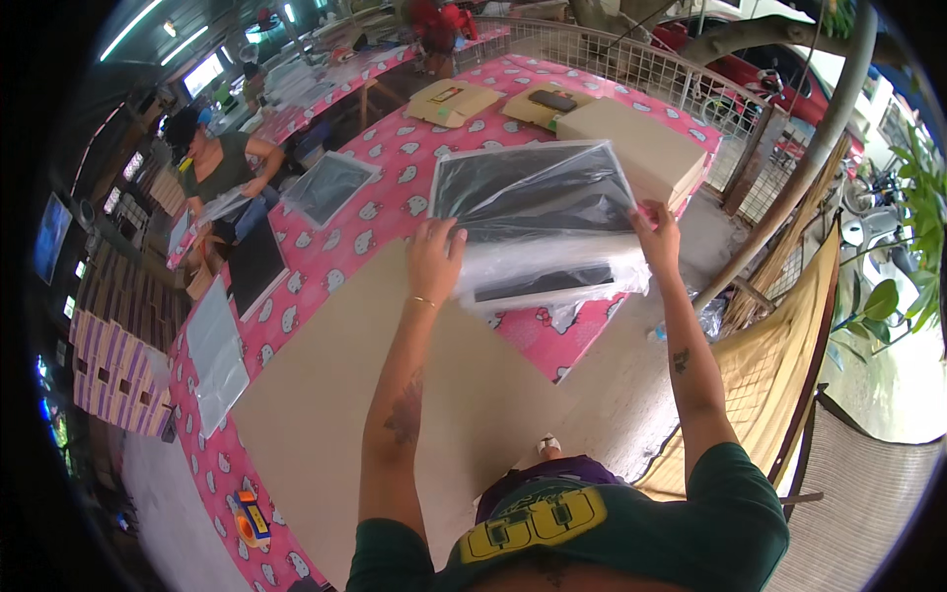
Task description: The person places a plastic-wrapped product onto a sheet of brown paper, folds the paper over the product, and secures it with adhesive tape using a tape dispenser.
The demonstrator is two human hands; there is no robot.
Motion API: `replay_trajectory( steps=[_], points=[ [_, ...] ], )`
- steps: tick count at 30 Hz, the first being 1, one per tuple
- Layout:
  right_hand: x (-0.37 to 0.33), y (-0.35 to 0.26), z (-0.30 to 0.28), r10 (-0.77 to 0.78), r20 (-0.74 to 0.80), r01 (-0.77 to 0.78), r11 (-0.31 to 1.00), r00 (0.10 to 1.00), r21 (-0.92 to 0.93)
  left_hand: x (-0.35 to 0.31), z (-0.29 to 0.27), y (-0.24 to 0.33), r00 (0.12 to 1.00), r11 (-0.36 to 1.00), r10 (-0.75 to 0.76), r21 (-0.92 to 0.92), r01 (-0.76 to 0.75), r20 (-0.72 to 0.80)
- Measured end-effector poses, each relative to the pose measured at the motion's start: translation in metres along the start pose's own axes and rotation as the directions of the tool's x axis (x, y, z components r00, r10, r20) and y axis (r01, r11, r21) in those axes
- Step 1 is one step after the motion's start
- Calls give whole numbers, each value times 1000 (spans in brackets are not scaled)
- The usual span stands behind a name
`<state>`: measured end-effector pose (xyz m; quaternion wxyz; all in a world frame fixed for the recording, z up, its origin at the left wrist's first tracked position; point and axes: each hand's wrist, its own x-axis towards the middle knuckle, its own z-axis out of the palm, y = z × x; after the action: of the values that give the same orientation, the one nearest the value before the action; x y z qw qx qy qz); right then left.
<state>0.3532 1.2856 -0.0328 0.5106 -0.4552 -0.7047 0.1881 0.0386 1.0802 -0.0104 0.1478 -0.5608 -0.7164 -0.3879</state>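
Observation:
Between my hands, over the far part of the table, is a flat dark framed panel [528, 187] with a thin light border. Clear plastic wrap [552, 255] covers it, wrinkled and bunched along the near side, where a dark strip shows through. My left hand [434, 261] grips the left edge of the wrapped panel, fingers bent over it. On the right edge, my right hand [656, 237] pinches the plastic and border between thumb and fingers. A large beige board [326, 414] lies beneath my forearms on the pink patterned table [385, 148].
A long cardboard box [636, 138] sits beyond my right hand, near cardboard pieces [449, 102]. More framed panels [330, 187] lie leftward, with an orange-blue tape dispenser [252, 518] near front left. A co-worker [232, 163] handles a sheet. Wire fencing [631, 64] borders the far side.

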Motion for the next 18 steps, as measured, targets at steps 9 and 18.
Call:
replay_trajectory(
  steps=[9, 18],
  points=[
    [15, 53, -20, 268, 432, -436, 826, 861, 357, 9, 26, -34, 935, 949, -293, -60, 310, 198],
    [98, 47, 46, 442, 592, -652, 732, 674, 196, 54, 56, -85, 776, 746, -466, -282, 603, 425]
  ],
)
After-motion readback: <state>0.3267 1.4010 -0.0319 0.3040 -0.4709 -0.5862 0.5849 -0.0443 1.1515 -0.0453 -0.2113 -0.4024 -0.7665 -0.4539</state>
